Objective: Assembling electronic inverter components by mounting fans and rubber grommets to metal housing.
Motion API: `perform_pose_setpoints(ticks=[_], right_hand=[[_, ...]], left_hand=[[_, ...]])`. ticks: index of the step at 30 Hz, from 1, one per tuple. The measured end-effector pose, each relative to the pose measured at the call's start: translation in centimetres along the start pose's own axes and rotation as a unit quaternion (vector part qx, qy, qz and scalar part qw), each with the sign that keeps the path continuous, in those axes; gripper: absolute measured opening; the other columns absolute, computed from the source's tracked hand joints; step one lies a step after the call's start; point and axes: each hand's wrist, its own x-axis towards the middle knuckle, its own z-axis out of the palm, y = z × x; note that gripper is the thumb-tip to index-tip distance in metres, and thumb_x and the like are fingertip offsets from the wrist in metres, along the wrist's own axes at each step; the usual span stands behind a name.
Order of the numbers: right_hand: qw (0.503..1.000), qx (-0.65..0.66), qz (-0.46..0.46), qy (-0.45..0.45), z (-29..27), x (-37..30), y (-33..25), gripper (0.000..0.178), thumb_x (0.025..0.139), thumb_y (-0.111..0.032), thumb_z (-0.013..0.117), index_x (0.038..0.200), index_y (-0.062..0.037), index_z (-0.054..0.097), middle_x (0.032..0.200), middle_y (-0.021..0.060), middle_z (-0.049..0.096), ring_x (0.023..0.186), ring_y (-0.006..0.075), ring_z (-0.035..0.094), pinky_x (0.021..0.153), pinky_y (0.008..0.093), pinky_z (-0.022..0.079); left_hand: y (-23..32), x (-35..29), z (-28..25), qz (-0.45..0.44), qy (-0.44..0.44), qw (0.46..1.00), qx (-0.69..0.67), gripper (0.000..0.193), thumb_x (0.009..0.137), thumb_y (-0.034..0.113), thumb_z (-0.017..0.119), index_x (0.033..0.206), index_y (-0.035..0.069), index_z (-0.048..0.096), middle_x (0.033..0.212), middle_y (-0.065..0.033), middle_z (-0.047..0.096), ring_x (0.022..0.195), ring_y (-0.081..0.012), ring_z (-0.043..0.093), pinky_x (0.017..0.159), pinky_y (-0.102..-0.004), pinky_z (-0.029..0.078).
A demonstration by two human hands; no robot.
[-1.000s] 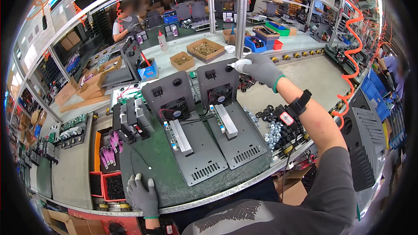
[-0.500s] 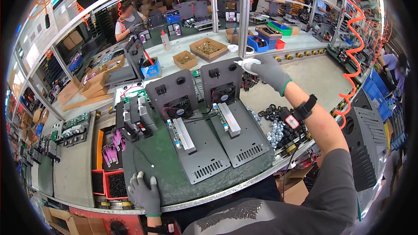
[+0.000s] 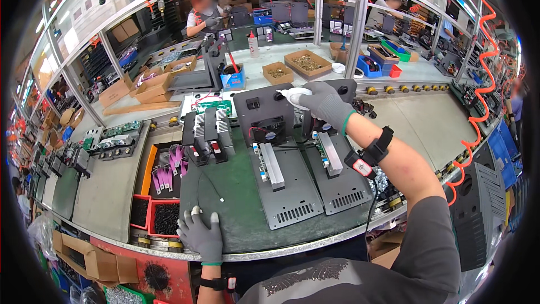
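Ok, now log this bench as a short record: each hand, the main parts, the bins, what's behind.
Left hand: gloved, fingers spread on the green mat, near its front edge
Right hand: gloved, gripping a white bottle, nozzle close to the left frame's upright back; contact unclear
Main parts: two dark metal frames, side by side, each carrying a silver bar
Bins: two red bins of small black parts, left of the mat
Behind: two open cardboard boxes of small parts
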Motion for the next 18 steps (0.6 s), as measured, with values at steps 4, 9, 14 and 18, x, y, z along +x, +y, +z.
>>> perform_pose_setpoints(ticks=[4,9,14,18], right_hand=[[0.996,-0.068,-0.013,0.049,0.1,0.4,-0.1,0.049,0.082,-0.044,0.065,0.107,-0.0022,0.069,0.103,0.0173,0.069,0.097,0.0279,0.066,0.084,0.0366,0.050],[0.996,-0.060,-0.048,0.046,-0.1,0.3,0.8,0.050,0.082,-0.045,0.065,0.107,-0.0024,0.068,0.104,0.0184,0.069,0.098,0.0301,0.066,0.085,0.0376,0.050],[0.958,-0.229,-0.162,0.064,-0.8,-1.1,1.3,0.035,0.085,-0.022,0.061,0.115,-0.0042,0.062,0.105,0.0195,0.065,0.095,0.0319,0.062,0.082,0.0404,0.050],[0.989,0.080,-0.115,0.048,-3.0,-4.9,2.6,0.038,0.090,-0.025,0.060,0.122,-0.0066,0.055,0.107,0.0148,0.063,0.094,0.0274,0.059,0.082,0.0415,0.049]], left_hand=[[0.0,0.1,-0.1,0.006,-0.006,1.000,0.011,0.060,0.085,0.051,0.059,0.132,0.017,0.051,0.141,-0.0131,0.047,0.134,-0.0397,0.036,0.112,-0.0533,0.024],[0.6,0.1,-0.7,0.021,0.017,1.000,0.002,0.059,0.081,0.049,0.063,0.129,0.016,0.053,0.137,-0.0129,0.049,0.132,-0.0389,0.038,0.110,-0.0533,0.025],[0.0,0.3,-1.2,0.099,0.121,0.987,-0.033,0.044,0.075,0.045,0.068,0.109,0.018,0.064,0.105,-0.0080,0.059,0.103,-0.0280,0.051,0.084,-0.0478,0.038],[-0.2,-0.4,-0.9,-0.052,0.085,0.994,-0.047,0.059,0.082,0.051,0.061,0.127,0.015,0.054,0.134,-0.0196,0.045,0.129,-0.0388,0.037,0.106,-0.0527,0.027]])
